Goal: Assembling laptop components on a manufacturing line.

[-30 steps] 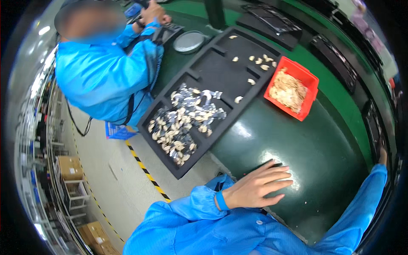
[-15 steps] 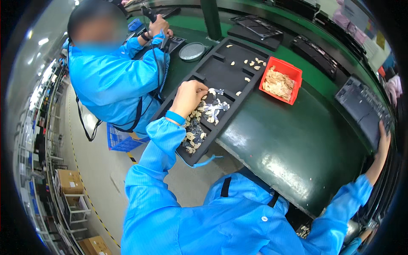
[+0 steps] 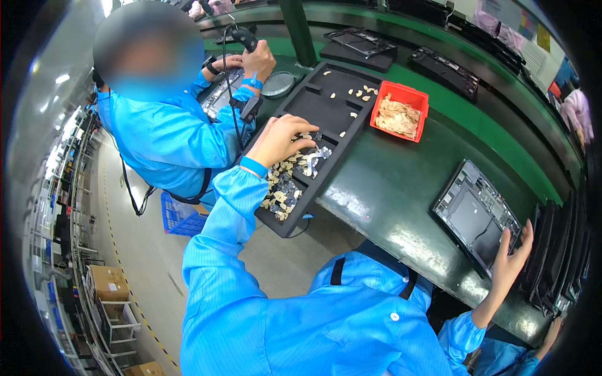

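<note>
I am seeing two bare hands, both emerging from blue, finely striped sleeves; the left wrist is wearing a smooth blue band (image 3: pixel 253 167). Under the left hand (image 3: pixel 281 141), small cream, crescent-like pieces (image 3: pixel 280 200) and glossy dark-and-silver strips (image 3: pixel 311 161) are lying jumbled in a matte black tray (image 3: pixel 321 111) with moulded compartments. By the right hand (image 3: pixel 511 257), a flat, rectangular laptop base (image 3: pixel 470 216) is showing its dark panels and exposed circuitry.

Pose: the left arm is reaching forward, palm down, fingers bending with the thumb set below them; I cannot tell whether a piece is being pinched. The right hand is standing released, thumb and fingers spreading apart, the thumb overlapping the base's near corner; I cannot make out any pressure.

Position: the base is lying aslant on the glossy green bench (image 3: pixel 382 200), just beyond the right hand and well apart from the left. The pieces are lying directly under and around the left fingers.

Farther out, a red bin (image 3: pixel 395 133) is holding papery tan flakes (image 3: pixel 397 116) beside the tray. Dark slabs (image 3: pixel 558 257) are standing in a row right of the right hand. At left, a co-worker (image 3: pixel 169 141) in blue is gripping a black-handled tool (image 3: pixel 245 38).
</note>
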### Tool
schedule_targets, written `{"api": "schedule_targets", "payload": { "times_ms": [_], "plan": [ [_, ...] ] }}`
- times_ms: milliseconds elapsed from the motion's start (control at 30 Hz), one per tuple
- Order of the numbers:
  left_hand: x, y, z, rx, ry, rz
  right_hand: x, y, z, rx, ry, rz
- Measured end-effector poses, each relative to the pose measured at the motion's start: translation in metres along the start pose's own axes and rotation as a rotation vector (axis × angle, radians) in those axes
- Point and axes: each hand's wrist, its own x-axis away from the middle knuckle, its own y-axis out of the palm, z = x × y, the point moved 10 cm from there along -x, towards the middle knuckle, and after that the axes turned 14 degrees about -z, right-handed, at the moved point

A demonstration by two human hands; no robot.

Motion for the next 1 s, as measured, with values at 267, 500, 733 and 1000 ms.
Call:
{"api": "schedule_targets", "payload": {
  "times_ms": [267,500,733,1000],
  "plan": [
    [-0.006,0.018,-0.015,0.255,0.003,-0.078,0.022,0.051,-0.126,-0.142,-0.27,-0.169],
    [0.007,-0.07,0.064,0.249,-0.017,0.423,0.042,0.166,-0.188,-0.801,-0.111,-0.95],
    [0.03,-0.011,0.24,0.396,0.354,0.39,0.035,0.175,-0.193,-1.32,-0.003,-0.746],
    [0.002,0.012,0.239,0.771,0.187,0.343,0.039,0.13,-0.139,-1.202,-0.039,-0.597]
  ]
}}
